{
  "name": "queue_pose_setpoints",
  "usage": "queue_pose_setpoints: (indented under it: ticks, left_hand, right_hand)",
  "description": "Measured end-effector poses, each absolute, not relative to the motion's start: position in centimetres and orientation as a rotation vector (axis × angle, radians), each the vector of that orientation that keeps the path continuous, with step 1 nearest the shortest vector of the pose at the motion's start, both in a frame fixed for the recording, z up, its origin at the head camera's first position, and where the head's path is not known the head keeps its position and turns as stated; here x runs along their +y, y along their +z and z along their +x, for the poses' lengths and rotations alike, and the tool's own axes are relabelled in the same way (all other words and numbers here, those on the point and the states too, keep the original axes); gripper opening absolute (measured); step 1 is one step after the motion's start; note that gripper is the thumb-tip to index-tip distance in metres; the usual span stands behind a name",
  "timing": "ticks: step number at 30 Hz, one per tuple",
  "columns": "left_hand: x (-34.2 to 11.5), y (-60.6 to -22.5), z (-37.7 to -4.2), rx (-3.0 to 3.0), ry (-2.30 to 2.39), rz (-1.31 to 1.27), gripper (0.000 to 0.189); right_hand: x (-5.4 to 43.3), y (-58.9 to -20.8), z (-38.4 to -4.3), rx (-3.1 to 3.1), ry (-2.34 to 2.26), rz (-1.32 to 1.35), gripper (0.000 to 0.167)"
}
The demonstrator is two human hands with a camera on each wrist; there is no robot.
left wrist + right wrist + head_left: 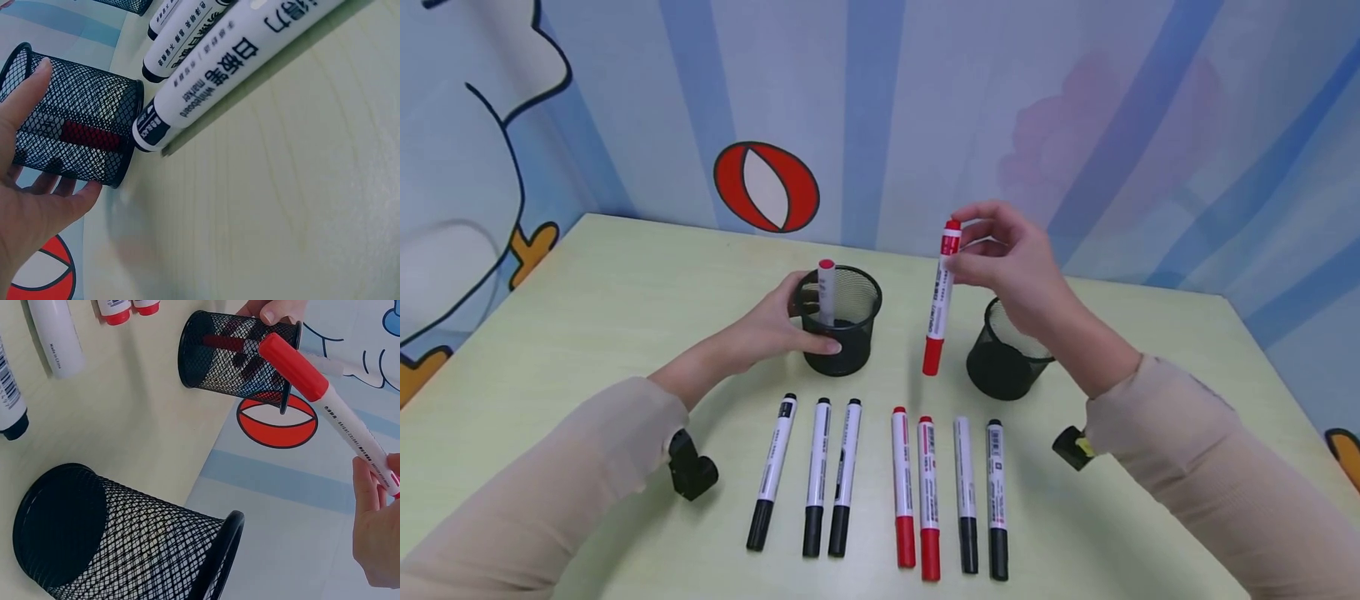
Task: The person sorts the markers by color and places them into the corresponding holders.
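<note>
My left hand (775,325) grips a black mesh pen cup (850,346) round its side, thumb in front. One red marker (827,292) leans inside that cup; its red cap shows through the mesh in the left wrist view. Up in the air to the right, my right hand (1015,258) pinches another red whiteboard marker (940,292) near its top end, cap pointing down. That marker hangs between the held cup and a second mesh cup (1003,367), which stands partly behind my right wrist.
In front of the cups lies a row of markers: several black ones, such as the leftmost black marker (772,471), and two red markers (903,487). They rest on a pale wooden table (647,292). A printed blue wall (925,125) rises behind it.
</note>
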State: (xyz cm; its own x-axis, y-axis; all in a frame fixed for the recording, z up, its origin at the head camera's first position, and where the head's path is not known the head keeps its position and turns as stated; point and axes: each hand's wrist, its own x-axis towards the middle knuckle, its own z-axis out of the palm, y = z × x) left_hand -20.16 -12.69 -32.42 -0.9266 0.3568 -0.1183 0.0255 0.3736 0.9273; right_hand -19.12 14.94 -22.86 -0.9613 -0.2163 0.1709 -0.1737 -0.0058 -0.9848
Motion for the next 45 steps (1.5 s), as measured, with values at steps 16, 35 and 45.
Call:
queue_pose_setpoints:
  ticks: [16, 35, 45]
  left_hand:
    - [-12.9, -32.3, -20.1, 2.326, 1.577, 0.321, 0.096]
    - [-12.8, -32.4, -20.1, 2.346, 1.553, 0.287, 0.096]
    - [-12.9, -32.4, -20.2, 2.348, 1.553, 0.294, 0.095]
  right_hand:
    - [13.4, -22.3, -20.1, 2.296, -2.136, -0.625, 0.033]
    - [11.9, -22.1, -21.0, 2.33, -2.165, -0.772, 0.031]
    - [11.1, -21.6, -21.3, 2.389, -2.166, -0.809, 0.032]
